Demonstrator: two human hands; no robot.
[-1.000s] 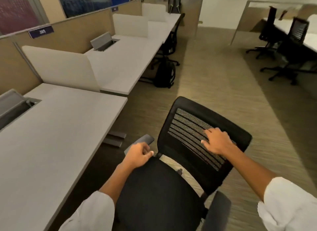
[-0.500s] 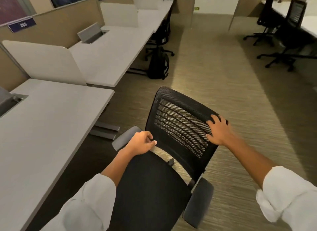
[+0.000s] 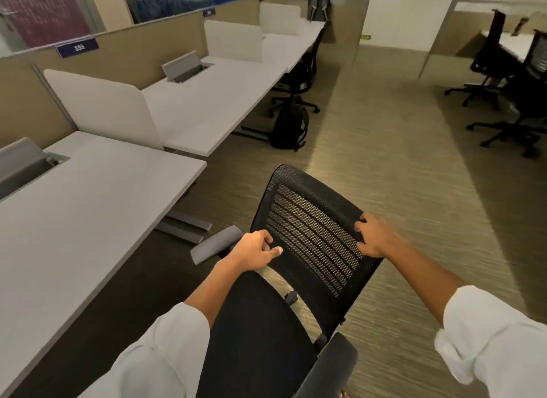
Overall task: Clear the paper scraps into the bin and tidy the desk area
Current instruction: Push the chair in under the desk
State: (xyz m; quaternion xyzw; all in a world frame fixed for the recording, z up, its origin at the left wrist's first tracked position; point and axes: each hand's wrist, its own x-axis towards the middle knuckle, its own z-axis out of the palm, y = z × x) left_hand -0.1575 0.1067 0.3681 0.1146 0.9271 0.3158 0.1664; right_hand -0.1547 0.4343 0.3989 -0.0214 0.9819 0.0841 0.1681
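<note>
Under my hands, the black mesh-backed office chair point(image 3: 307, 243) has swivelled; right hand point(image 3: 373, 240) now grips the backrest edge, left hand point(image 3: 254, 254) curls closed beside the grey armrest point(image 3: 216, 243), ready to tuck in.

A black mesh-backed office chair point(image 3: 307, 235) is shown upright at 6 o'clock, turned backrest-away, just beside the bare white desk point(image 3: 88, 208) at 9 o'clock.

Three white desks point(image 3: 88, 208) along the left; four black chairs point(image 3: 310, 237); two backpacks point(image 3: 290, 128); two hands point(image 3: 254, 251) at lower centre.
</note>
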